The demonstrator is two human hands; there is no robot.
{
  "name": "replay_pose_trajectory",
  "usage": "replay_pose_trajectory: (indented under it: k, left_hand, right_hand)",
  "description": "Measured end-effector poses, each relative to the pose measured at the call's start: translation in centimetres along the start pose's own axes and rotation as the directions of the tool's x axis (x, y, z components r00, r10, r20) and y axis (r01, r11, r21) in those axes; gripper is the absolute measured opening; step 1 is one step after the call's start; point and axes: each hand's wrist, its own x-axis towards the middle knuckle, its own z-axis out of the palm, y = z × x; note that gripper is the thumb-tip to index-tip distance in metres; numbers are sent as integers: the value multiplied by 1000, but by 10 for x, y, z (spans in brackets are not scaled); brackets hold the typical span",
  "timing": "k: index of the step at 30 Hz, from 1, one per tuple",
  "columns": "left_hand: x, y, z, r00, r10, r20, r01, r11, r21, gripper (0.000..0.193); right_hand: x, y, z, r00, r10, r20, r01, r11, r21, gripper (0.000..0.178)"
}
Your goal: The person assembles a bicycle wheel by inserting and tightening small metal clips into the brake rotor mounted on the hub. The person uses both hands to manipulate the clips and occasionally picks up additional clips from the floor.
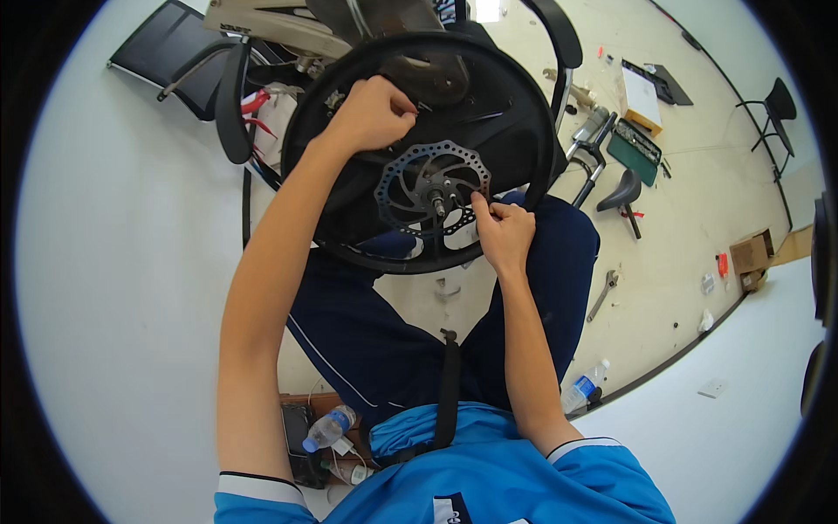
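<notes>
A black wheel (524, 113) is held up in front of me, over my knees. On its hub is a metal brake disc (390, 182) with a ring of small holes, and a threaded axle (438, 206) sticks out from the centre. My left hand (374, 115) is curled over the upper left part of the wheel, its fingers pinched together above the disc. Whatever it holds is too small to name. At the lower right edge of the disc my right hand (506, 234) has thumb and fingers closed; what lies between them is hidden.
A grey frame part (279, 31) and a black chair (175, 61) stand behind the wheel. On the floor to the right lie a bicycle saddle (621, 192), an adjustable wrench (604, 295), a green toolbox (634, 155) and a bicycle fork (596, 148). Bottles (587, 386) stand near me.
</notes>
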Motion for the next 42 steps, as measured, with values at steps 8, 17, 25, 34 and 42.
replay_pose_trajectory:
  k: [8,17,25,34,42]
  left_hand:
    - [-94,38,-3,948,91,-304,-150,973,-176,15]
    - [-132,50,46,886,191,-422,-226,973,-35,12]
    - [-119,54,65,875,-14,-483,-93,976,-196,14]
    - [-109,55,60,926,8,-378,-21,999,-33,11]
    - [-103,65,58,931,-114,-346,112,993,-27,12]
  right_hand:
    - [3,11,7,1000,-20,-19,21,999,49,44]
    - [4,3,-6,996,-1,89,8,997,-80,52]
    - [8,2,-15,978,-5,207,47,978,-201,57]
    - [8,5,-15,974,26,223,11,987,-163,55]
    - [3,2,-16,985,-77,154,99,985,-141,52]
